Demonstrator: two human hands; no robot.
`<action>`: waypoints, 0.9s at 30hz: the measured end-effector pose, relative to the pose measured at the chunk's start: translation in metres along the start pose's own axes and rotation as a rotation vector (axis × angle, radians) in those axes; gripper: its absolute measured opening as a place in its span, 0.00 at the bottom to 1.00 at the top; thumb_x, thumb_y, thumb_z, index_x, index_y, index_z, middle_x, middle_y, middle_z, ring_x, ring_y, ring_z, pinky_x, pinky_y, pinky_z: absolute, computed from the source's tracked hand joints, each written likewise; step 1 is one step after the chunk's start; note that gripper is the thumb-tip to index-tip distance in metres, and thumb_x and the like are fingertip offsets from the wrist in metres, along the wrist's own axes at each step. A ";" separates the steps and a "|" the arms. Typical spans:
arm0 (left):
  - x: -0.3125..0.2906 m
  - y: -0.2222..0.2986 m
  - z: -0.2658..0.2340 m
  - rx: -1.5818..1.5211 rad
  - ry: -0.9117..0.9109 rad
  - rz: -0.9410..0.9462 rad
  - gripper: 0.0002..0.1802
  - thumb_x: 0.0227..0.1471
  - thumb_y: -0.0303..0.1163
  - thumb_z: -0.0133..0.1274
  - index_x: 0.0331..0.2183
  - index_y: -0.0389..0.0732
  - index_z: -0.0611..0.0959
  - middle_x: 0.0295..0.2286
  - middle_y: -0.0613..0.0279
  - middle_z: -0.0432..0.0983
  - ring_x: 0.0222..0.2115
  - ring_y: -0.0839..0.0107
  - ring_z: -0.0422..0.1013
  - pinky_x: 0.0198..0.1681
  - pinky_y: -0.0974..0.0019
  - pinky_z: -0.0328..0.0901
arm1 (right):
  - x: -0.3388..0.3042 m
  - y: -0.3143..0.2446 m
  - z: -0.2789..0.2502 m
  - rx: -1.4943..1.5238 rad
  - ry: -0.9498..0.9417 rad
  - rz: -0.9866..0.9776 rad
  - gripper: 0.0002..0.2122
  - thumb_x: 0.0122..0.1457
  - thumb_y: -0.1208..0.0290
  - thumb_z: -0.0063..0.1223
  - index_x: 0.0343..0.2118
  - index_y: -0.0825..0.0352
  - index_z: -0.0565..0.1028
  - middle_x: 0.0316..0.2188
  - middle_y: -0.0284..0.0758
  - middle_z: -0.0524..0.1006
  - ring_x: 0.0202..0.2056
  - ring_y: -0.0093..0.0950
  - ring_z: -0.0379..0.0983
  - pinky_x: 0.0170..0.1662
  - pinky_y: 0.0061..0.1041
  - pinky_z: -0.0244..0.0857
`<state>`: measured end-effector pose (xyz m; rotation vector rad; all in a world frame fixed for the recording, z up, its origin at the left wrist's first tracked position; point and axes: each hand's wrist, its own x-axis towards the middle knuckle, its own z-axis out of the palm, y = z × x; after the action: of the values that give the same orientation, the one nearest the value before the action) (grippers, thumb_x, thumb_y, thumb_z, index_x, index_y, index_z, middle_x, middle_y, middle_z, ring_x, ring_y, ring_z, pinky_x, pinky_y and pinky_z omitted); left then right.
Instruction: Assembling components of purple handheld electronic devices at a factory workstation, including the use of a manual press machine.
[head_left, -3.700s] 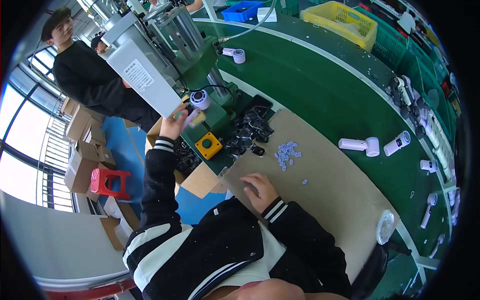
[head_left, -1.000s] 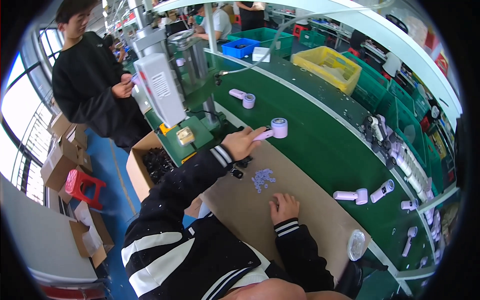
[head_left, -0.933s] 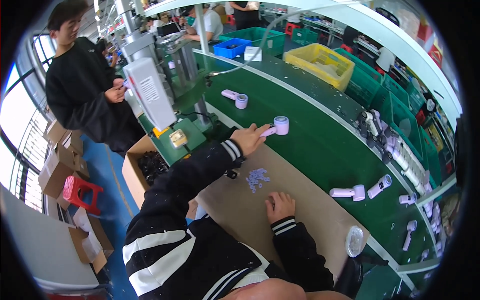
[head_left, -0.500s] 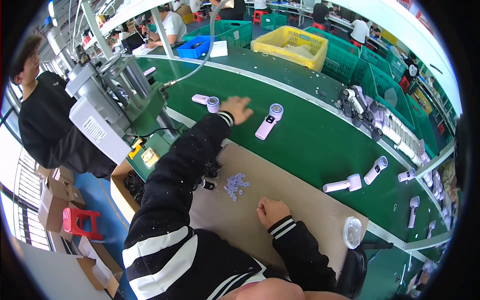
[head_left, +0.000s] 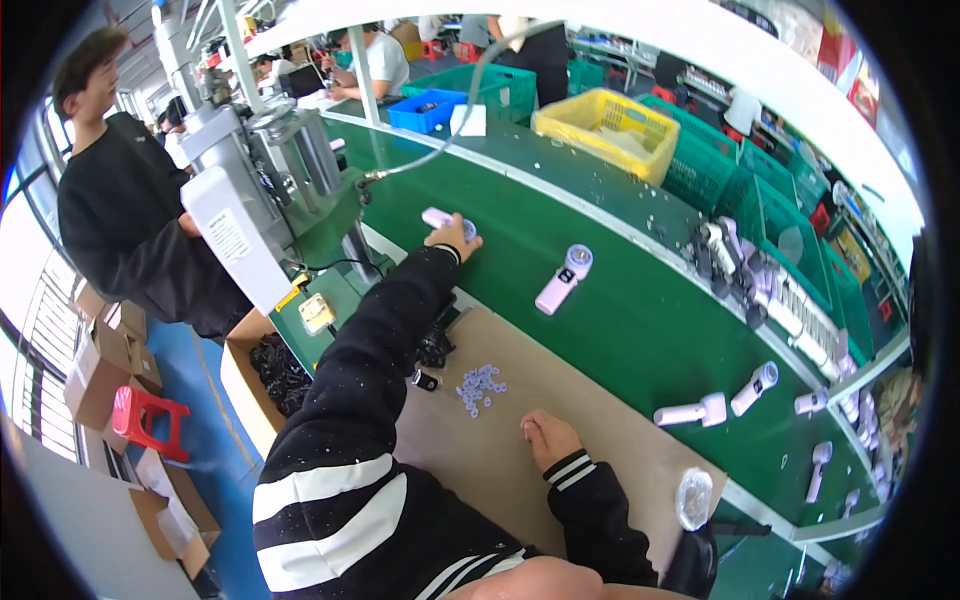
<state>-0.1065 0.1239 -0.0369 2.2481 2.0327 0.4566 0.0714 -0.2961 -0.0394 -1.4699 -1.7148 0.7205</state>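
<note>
Over on the green conveyor belt (head_left: 620, 310), my left hand (head_left: 452, 238) is closed round the head end of a pink handheld fan (head_left: 435, 217), whose handle sticks out to the left. A second pink handheld fan (head_left: 562, 283) with a round lilac head lies to the right of it, untouched. My right hand (head_left: 550, 438) rests loosely curled over the brown board (head_left: 620, 450); whatever its fingers may hold is hidden. Between my arms lies a pile of small lilac rings (head_left: 482, 388). Black parts (head_left: 433, 348) sit beside my left forearm, partly covered by it.
A grey press machine (head_left: 240, 220) stands at the left, with a box of black parts (head_left: 278, 372) below it. More fans (head_left: 692, 411) lie along the belt at right. A clear plastic container (head_left: 694, 499) sits at the board's right edge. A person in black (head_left: 130, 210) stands at far left.
My left hand, outstretched with spread fingers before, has come down onto the left fan and closed round it. My right hand stays near the same spot. The whole view has shifted slightly.
</note>
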 end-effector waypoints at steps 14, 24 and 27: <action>-0.180 0.042 -0.128 -0.395 -0.053 1.036 0.19 0.43 0.21 0.54 0.39 0.51 0.74 0.42 0.58 0.66 0.38 0.56 0.69 0.41 0.59 0.68 | -0.019 0.010 -0.017 0.660 0.307 0.142 0.07 0.62 0.81 0.44 0.38 0.68 0.76 0.27 0.31 0.73 0.27 0.22 0.69 0.35 0.18 0.65; -0.277 0.115 -0.081 -0.355 -0.630 1.620 0.11 0.41 0.22 0.53 0.26 0.52 0.74 0.42 0.66 0.67 0.38 0.58 0.67 0.48 0.58 0.60 | -0.043 0.033 -0.048 0.464 0.451 0.142 0.05 0.59 0.84 0.49 0.36 0.67 0.73 0.30 0.31 0.74 0.31 0.21 0.69 0.38 0.17 0.65; -0.290 0.118 -0.071 -0.364 -0.520 1.639 0.10 0.42 0.23 0.53 0.28 0.51 0.75 0.45 0.64 0.67 0.40 0.57 0.66 0.47 0.58 0.61 | -0.053 0.035 -0.048 0.419 0.418 0.134 0.06 0.58 0.84 0.49 0.36 0.67 0.73 0.30 0.31 0.74 0.31 0.21 0.69 0.38 0.17 0.64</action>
<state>-0.0349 -0.1852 0.0125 2.7363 -0.3833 0.1722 0.1335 -0.3445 -0.0504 -1.3299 -1.0823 0.7278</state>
